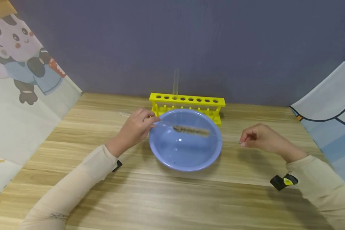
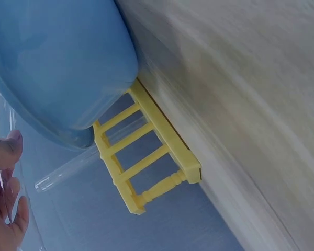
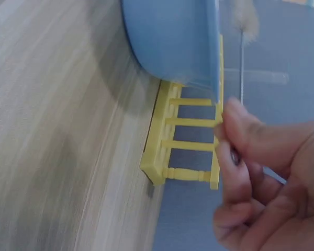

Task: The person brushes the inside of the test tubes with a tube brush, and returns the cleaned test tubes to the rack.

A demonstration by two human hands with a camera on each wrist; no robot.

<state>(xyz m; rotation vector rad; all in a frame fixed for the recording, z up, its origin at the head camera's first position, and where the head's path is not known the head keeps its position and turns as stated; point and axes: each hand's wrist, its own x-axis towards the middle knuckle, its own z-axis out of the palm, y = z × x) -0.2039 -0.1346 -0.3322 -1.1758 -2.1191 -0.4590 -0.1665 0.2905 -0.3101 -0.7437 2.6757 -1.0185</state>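
Observation:
In my left hand (image 1: 138,126) is a clear glass test tube (image 2: 4,117), gripped between thumb and fingers and lying nearly level. Its mouth end reaches over the blue basin (image 1: 187,159). My right hand (image 1: 258,139), out to the right of the basin, pinches the thin wire handle (image 3: 242,68) of a test tube brush between thumb and forefinger. The brown bristles (image 1: 194,131) hang over the basin, in line with the tube and with their tip right at its mouth.
Behind the basin stands a yellow test tube rack (image 1: 187,99), partly hidden by it. One upright test tube (image 1: 176,83) is in the rack. The wooden table (image 1: 172,201) meets a dark grey-blue wall (image 1: 189,41), with printed cloths at both sides.

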